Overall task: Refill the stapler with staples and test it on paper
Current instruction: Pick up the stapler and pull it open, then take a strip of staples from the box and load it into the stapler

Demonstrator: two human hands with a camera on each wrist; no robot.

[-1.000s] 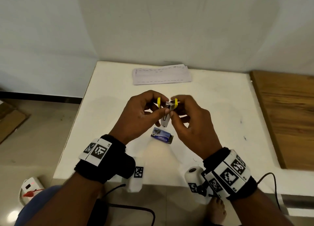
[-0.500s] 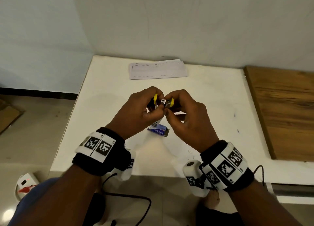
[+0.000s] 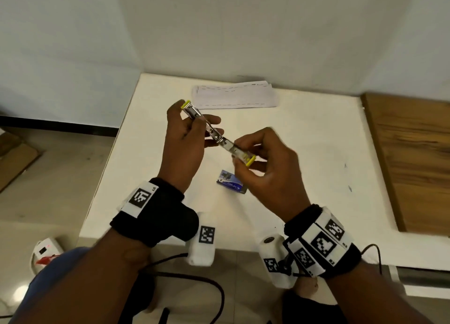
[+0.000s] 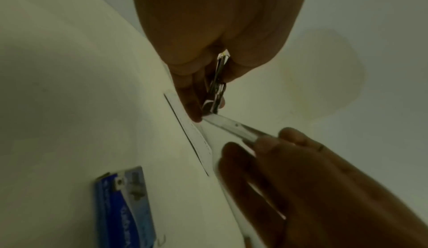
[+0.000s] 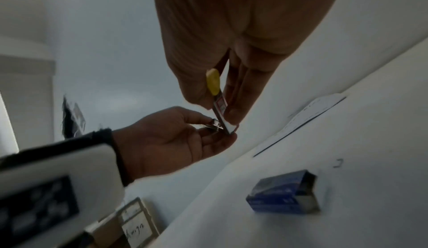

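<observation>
Head view: stapler swung open, between hands; left hand, right hand each gripping one end.

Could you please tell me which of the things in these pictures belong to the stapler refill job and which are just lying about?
Part of the job:
- stapler, swung open, held by the left hand and right hand
- blue staple box on the white table
- paper at the table's far edge

Just lying about:
- wooden board on the right
- cardboard box on the floor

White table, wooden board alongside, cardboard box on floor.
</observation>
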